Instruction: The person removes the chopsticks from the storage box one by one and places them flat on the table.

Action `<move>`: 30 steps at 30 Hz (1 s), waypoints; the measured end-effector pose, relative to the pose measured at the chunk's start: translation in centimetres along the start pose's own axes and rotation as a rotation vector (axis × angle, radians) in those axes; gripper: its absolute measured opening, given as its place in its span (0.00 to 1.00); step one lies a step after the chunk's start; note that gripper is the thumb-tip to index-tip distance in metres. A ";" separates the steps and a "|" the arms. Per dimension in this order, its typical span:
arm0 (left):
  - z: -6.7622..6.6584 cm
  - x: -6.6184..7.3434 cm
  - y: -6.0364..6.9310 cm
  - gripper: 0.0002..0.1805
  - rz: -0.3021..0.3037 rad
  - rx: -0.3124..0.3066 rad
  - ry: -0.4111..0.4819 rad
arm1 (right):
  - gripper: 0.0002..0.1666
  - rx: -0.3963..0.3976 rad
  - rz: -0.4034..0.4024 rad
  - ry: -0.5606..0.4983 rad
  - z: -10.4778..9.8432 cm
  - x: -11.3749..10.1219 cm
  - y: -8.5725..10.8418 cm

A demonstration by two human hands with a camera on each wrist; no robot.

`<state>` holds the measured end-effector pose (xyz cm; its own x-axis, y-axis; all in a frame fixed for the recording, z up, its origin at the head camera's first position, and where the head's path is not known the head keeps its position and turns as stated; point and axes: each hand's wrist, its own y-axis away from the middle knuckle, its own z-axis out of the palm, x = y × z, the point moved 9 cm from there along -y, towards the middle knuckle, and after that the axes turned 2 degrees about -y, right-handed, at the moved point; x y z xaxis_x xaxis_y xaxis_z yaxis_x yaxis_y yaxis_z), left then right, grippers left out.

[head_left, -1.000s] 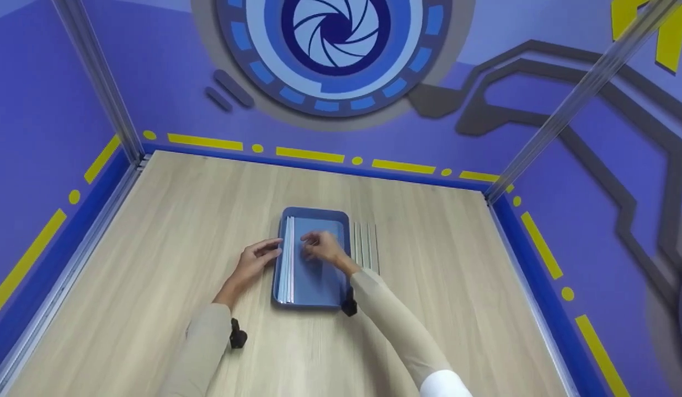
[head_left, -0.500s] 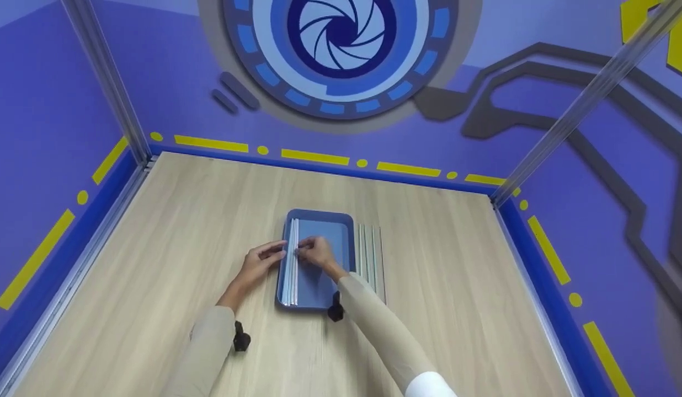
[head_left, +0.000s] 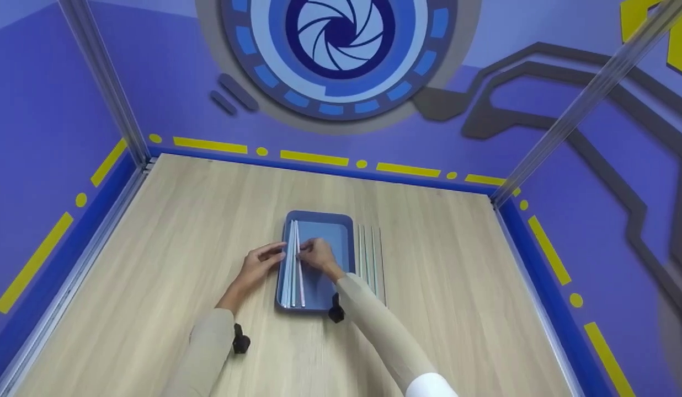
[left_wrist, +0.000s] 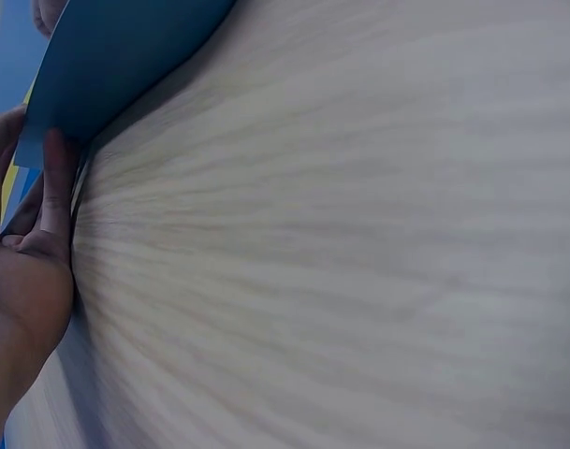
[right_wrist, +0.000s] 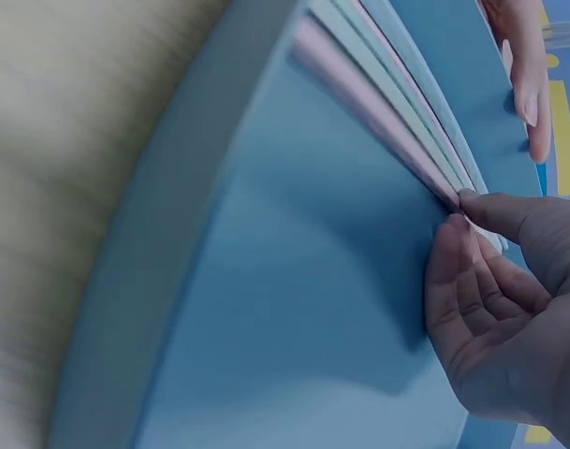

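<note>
A blue rectangular tray lies lengthwise before me, with several long thin pastel straws along its left side. The thumb and fingers of my right hand pinch a pink straw near its middle; it slants slightly away from the others, its near end apart from them. In the right wrist view, the pink straw lies beside pale green and blue ones. My left hand holds the tray's left wall, with fingers on both sides of the rim, as the left wrist view of the tray wall shows.
Several more thin straws lie parallel on the wooden table, just right of the tray; my right sleeve partly covers them. Blue panels with metal posts enclose the table at the back and sides.
My right hand has moved left to the row of straws and taken hold of the pink one. Its near end has swung right, away from the others. The left hand stays at the tray.
</note>
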<state>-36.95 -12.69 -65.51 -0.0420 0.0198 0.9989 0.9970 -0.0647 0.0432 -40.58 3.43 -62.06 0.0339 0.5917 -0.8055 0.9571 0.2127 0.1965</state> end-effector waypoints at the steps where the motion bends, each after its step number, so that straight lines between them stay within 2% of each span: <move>1: 0.0 0.0 0.1 0.21 0.004 0.003 0.000 | 0.13 -0.004 0.003 -0.004 -0.1 0.1 0.0; 7: -0.2 0.4 0.1 0.21 0.018 0.027 -0.014 | 0.14 -0.023 0.026 0.010 -1.1 0.8 0.5; 12: 0.0 0.1 0.1 0.21 0.010 0.008 0.010 | 0.13 -0.037 0.039 0.075 -1.6 1.2 1.0; 18: -0.1 0.1 0.3 0.20 0.032 0.036 0.014 | 0.11 -0.023 -0.033 0.174 -1.8 1.2 1.1; 22: 0.0 0.4 0.2 0.20 0.067 0.024 0.028 | 0.10 -0.013 -0.051 0.197 -1.8 1.5 1.1; 26: 0.1 0.2 0.2 0.19 0.026 0.022 0.027 | 0.10 -0.018 -0.083 0.207 -1.7 1.7 1.1; 30: -0.1 0.0 0.3 0.20 -0.009 0.040 -0.011 | 0.10 -0.018 -0.120 0.219 -1.7 1.7 1.1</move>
<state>-36.65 -12.84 -65.52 -0.0500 0.0309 0.9983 0.9984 -0.0244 0.0508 -39.93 6.05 -62.26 -0.1447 0.7156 -0.6833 0.9452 0.3042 0.1184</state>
